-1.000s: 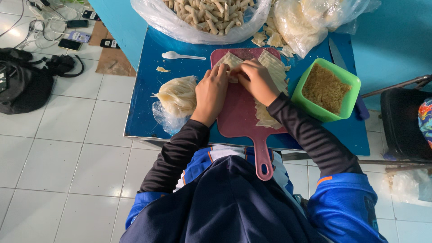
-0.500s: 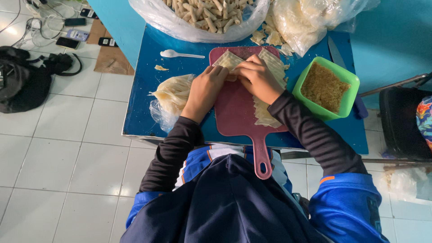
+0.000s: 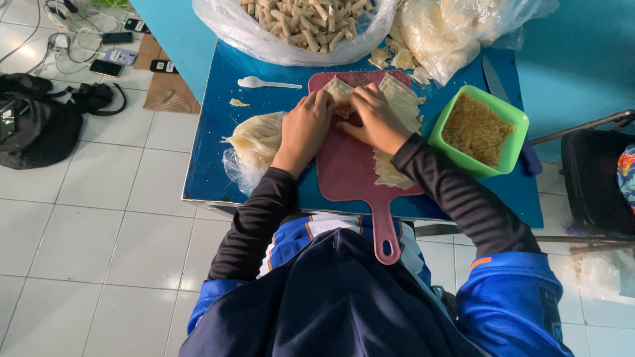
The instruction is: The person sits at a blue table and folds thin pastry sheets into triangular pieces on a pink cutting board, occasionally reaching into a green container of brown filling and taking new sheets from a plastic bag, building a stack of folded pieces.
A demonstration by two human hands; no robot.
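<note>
Head view: cutting board (image 3: 344, 165), dark red, handle toward the person, on a blue table (image 3: 205, 172). Left hand (image 3: 305, 129) and right hand (image 3: 375, 119) at the board's far end, fingers curled and pressing together on a pale wrapper (image 3: 340, 88). Stack of wrappers (image 3: 401, 106) on the board's right edge. Green tub (image 3: 479, 129) of filling right of the board. White spoon (image 3: 264, 83) to its far left.

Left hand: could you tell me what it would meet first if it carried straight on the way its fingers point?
The left hand points up the red cutting board, fingertips already on the pale wrapper being folded. Beyond that, it would probably meet the clear bag of finished rolls at the table's far edge.
</note>
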